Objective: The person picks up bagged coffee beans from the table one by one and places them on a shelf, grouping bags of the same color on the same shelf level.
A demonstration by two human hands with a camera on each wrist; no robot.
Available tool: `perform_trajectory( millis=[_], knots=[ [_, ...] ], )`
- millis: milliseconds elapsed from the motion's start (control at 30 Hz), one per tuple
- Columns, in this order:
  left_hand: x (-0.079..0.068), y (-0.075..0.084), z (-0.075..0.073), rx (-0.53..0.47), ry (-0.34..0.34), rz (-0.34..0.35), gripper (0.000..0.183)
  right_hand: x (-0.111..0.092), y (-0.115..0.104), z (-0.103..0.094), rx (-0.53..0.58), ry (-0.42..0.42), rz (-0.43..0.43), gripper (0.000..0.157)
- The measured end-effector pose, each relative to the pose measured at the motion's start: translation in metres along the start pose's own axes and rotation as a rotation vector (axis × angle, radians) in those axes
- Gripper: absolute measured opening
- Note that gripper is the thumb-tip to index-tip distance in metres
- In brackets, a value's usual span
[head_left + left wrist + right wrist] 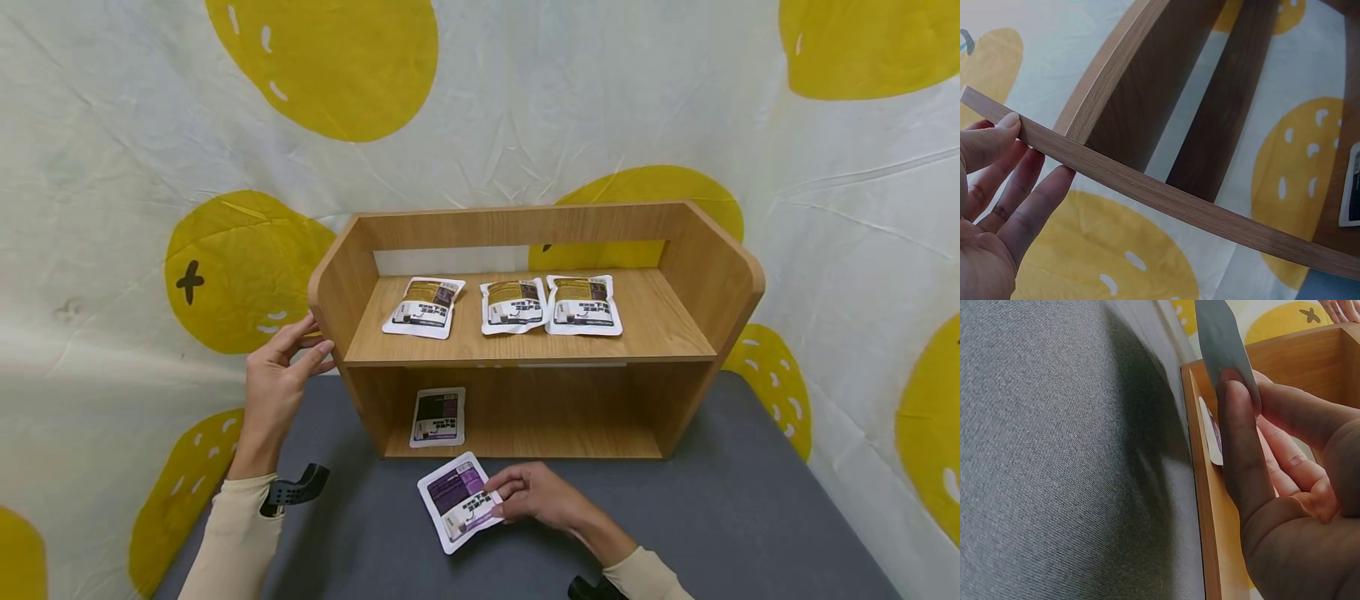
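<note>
My right hand [540, 500] pinches the right edge of a flat white pouch [456, 498] with a purple label. The pouch is tilted in front of a two-tier wooden shelf [525, 350]. In the right wrist view its grey back [1219, 337] shows between thumb and fingers. At the shelf's left side panel, my left hand [281, 379] touches the wood. The left wrist view shows the thumb resting on the panel's front edge [1147, 187], with the fairly straight fingers along its outer side. A similar purple-labelled pouch [438, 417] stands at the lower tier's left end.
Three white pouches with gold-brown labels lie on the upper tier: one at left [424, 307], one in the middle [513, 306] and one at right [583, 305]. The shelf stands on a dark grey table [750, 517]. Behind hangs a white sheet [585, 100] with yellow shapes.
</note>
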State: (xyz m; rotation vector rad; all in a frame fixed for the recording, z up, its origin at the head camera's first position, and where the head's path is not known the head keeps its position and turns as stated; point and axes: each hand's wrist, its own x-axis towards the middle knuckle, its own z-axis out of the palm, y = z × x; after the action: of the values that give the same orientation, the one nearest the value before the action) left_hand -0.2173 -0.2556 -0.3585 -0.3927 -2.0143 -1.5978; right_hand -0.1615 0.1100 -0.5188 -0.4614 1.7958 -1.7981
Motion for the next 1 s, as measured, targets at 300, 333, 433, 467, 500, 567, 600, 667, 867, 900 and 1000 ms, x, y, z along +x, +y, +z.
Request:
perform_trajectory(
  millis=[300,333,433,467,500,567,600,667,867,900,1000],
  knots=[
    [0.000,0.001,0.001,0.000,0.002,-0.004,0.050,0.000,0.000,-0.006,0.002,0.008,0.020,0.035],
    [0.000,0.001,0.001,0.000,0.002,-0.005,0.049,0.000,-0.001,-0.007,0.004,0.012,0.022,0.035],
    [0.000,0.001,0.001,-0.001,0.004,-0.009,0.049,-0.001,-0.001,-0.008,0.001,0.028,0.021,0.037],
    [0.000,0.001,0.001,-0.002,0.004,-0.011,0.049,-0.002,-0.001,-0.009,0.003,0.037,0.019,0.037],
    [0.000,0.001,0.001,-0.003,0.004,-0.012,0.049,-0.002,0.000,-0.009,0.005,0.045,0.019,0.037],
    [0.000,0.001,0.000,-0.006,0.004,-0.013,0.049,-0.002,0.000,-0.010,0.007,0.054,0.014,0.038],
    [0.000,0.001,0.000,-0.008,0.004,-0.013,0.049,-0.002,0.000,-0.010,0.007,0.059,0.011,0.038],
    [0.000,0.001,0.000,-0.009,0.003,-0.011,0.049,-0.002,0.001,-0.010,0.008,0.070,0.006,0.039],
    [0.001,0.000,0.000,-0.007,0.003,-0.008,0.049,-0.003,0.002,-0.013,0.017,0.127,0.004,0.042],
    [0.001,0.000,0.000,-0.006,0.003,-0.008,0.049,-0.003,0.003,-0.014,0.016,0.134,0.005,0.042],
    [0.001,0.000,0.000,-0.007,0.003,-0.009,0.048,-0.004,0.004,-0.015,0.011,0.152,0.012,0.042]
  ],
)
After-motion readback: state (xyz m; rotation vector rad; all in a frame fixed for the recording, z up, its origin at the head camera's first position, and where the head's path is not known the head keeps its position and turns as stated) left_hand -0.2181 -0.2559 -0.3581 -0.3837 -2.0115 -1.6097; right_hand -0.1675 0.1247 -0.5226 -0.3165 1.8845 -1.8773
